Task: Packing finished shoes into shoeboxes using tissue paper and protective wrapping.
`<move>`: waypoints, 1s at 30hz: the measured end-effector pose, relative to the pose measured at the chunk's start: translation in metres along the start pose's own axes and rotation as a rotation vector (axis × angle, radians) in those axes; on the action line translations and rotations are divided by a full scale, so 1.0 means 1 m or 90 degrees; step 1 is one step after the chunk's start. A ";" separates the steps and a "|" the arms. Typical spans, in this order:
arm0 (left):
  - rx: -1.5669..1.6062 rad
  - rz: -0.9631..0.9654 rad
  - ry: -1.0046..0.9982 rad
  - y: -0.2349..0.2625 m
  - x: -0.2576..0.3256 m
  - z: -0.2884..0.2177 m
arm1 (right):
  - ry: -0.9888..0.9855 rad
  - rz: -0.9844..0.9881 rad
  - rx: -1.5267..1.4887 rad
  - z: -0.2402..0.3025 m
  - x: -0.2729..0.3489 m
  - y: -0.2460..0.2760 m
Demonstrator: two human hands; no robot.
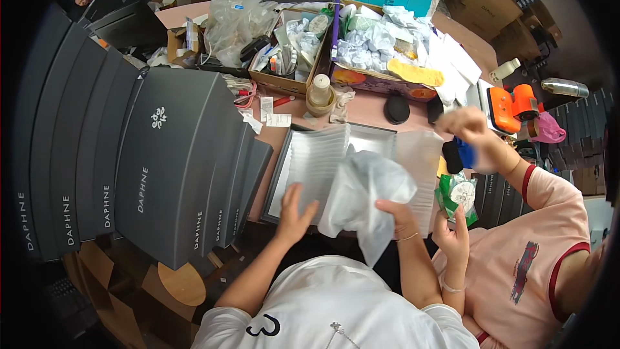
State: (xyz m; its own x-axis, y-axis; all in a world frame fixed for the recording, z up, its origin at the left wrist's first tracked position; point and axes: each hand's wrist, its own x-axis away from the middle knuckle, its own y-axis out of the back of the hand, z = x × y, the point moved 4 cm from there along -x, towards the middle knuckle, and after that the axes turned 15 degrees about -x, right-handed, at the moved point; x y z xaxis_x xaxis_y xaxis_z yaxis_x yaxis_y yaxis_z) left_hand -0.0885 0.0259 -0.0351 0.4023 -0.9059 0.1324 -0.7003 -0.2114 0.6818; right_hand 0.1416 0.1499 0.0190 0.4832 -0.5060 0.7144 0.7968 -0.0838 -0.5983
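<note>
My right hand (399, 221) grips the edge of a crumpled, translucent white bag (365, 187); I cannot make out what is inside it. To the left, my left hand (297, 214) has its fingers spread and holds nothing, beside the bag. Both hands are over an open dark shoe box (279, 184) in front of me. A white foam sheet (316, 150) lies over the box's left part, and a second foam sheet (416, 161) spreads at its right side.
Stacked dark shoe boxes (168, 174) rise close on the left. At the back stand a carton of crumpled paper (381, 81) and a carton of small items (284, 81). On the right, a co-worker's hand (452, 236) is at a green-and-white packet (460, 190), near an orange tape dispenser (504, 110).
</note>
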 end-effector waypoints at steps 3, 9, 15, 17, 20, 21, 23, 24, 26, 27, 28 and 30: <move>0.003 0.062 0.223 -0.009 -0.015 0.066 | 0.074 -0.008 -0.051 0.029 0.008 0.028; 0.502 0.320 0.405 -0.028 -0.026 0.057 | 0.082 0.053 -0.175 0.016 -0.002 0.066; 0.587 0.438 -0.107 -0.026 -0.025 -0.038 | 0.001 0.087 -0.130 0.014 0.034 0.029; 0.814 0.493 -0.066 -0.052 -0.037 -0.094 | 0.038 0.093 -0.038 0.025 0.051 0.004; 0.295 0.371 -0.218 -0.107 -0.066 -0.095 | 0.087 0.101 0.086 0.037 0.061 -0.022; 0.129 0.323 -0.254 -0.124 -0.074 -0.099 | 0.110 0.099 0.119 0.038 0.061 -0.027; -0.004 0.177 -0.332 -0.156 -0.080 -0.105 | 0.148 0.093 0.187 0.036 0.059 -0.041; -0.051 0.164 -0.367 -0.165 -0.083 -0.107 | 0.165 0.087 0.210 0.034 0.056 -0.048; -0.123 0.157 -0.428 -0.183 -0.081 -0.111 | 0.201 0.077 0.256 0.026 0.049 -0.055; -0.153 0.149 -0.439 -0.184 -0.079 -0.109 | 0.208 0.082 0.276 0.021 0.046 -0.060; -0.178 0.140 -0.445 -0.184 -0.074 -0.105 | 0.209 0.092 0.289 0.018 0.044 -0.065; -0.211 0.160 -0.474 -0.186 -0.053 -0.101 | 0.222 0.079 0.283 0.013 0.046 -0.059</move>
State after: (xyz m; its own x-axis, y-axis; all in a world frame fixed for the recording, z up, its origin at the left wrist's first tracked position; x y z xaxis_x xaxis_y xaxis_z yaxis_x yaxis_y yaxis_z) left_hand 0.0804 0.1502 -0.0960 -0.3159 -0.9412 -0.1201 -0.4608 0.0415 0.8865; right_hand 0.1214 0.1426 0.0921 0.4949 -0.7480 0.4423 0.8542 0.3253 -0.4057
